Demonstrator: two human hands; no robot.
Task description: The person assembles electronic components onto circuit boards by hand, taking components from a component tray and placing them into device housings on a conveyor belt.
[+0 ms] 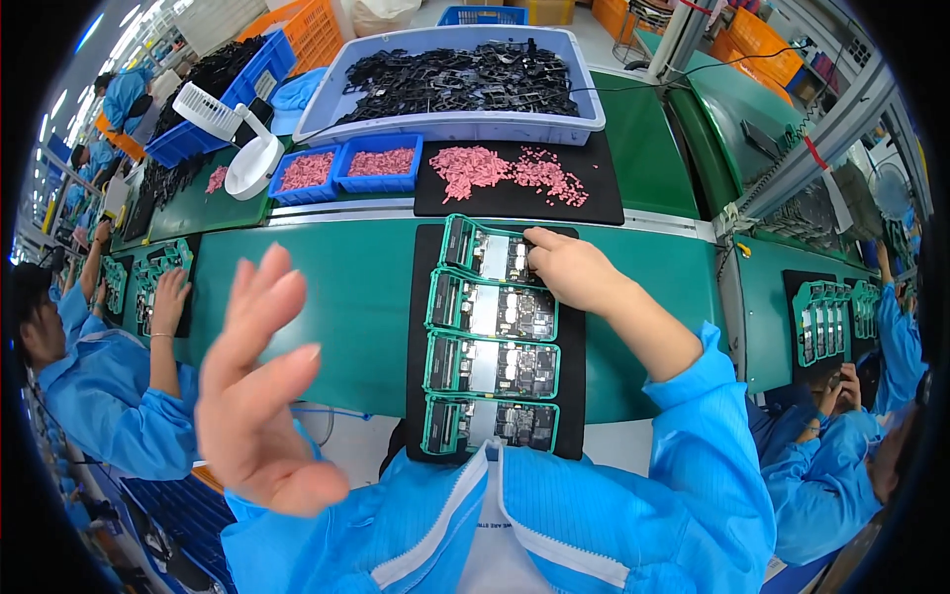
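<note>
Several green frames lie in a column on a black mat [570, 396], each holding a phone-like assembly with a circuit board and a silver strip. My right hand [579, 272] reaches over the far end of the column. Its thumb and fingertips are pressed together at the right side of the farthest framed assembly [485, 252]; whatever they pinch is hidden. Raised off the table to the left of the column, my left hand [259, 381] has its fingers apart and holds nothing. The nearest framed assembly [492, 424] lies close to my jacket front.
Beyond the column, small pink pieces [470, 170] are heaped on another black mat. Two blue trays [379, 163] contain more. A large pale-blue bin [455, 129] of black parts stands behind, beside a white fan [206, 111]. Co-workers sit left [109, 371] and right [826, 495].
</note>
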